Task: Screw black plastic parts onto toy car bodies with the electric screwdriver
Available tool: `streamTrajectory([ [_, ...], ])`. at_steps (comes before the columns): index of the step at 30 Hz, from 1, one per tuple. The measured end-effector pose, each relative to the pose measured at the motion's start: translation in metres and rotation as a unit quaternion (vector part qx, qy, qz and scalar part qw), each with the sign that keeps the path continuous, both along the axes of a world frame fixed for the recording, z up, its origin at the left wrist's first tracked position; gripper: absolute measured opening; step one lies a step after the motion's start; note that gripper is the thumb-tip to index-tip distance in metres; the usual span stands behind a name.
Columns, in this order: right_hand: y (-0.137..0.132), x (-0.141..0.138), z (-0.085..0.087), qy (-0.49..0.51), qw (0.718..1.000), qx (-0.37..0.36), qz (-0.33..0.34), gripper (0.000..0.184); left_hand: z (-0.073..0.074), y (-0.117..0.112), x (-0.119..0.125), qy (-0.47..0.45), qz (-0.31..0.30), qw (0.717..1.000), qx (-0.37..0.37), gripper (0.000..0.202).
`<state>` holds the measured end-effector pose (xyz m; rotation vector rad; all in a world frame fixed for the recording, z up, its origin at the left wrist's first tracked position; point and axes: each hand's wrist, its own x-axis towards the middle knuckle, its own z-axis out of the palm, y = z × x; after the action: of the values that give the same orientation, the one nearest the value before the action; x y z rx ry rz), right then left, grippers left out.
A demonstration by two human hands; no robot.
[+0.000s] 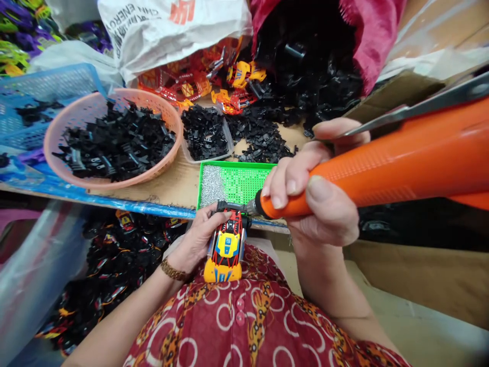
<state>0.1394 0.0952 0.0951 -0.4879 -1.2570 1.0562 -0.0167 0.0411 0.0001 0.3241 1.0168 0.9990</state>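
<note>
My left hand is closed around the front of a toy car with a yellow, red and blue body, held just above my lap. In my right hand is a large orange power screwdriver, lying nearly level with its nose toward the car. A long metal strip runs along its upper side, under my index finger. The metal tip is close to the black part at the car's front end; whether they touch I cannot tell. Behind them lies a green perforated tray with small silvery screws at its left.
A pink basket of black plastic parts stands on the left of the cardboard-covered bench. Beside it, a clear tray holds more. Orange car bodies spill from a white sack. Below left, several dark toy cars are piled.
</note>
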Motion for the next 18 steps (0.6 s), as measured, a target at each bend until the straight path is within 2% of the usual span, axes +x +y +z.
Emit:
streamTrajectory([
  [5,-0.002,-0.006,-0.013,-0.005,1.0,-0.001,0.014,0.036,0.002,-0.001,0.0,0.01,-0.003,1.0,0.002,0.029],
  [10,-0.001,-0.009,-0.016,-0.019,0.999,0.03,0.006,0.035,0.004,0.0,0.001,0.008,-0.016,1.0,0.005,0.03],
  [18,-0.004,-0.004,-0.024,-0.068,0.998,0.013,-0.004,0.036,0.001,0.001,0.003,0.019,-0.013,1.0,0.004,0.03],
])
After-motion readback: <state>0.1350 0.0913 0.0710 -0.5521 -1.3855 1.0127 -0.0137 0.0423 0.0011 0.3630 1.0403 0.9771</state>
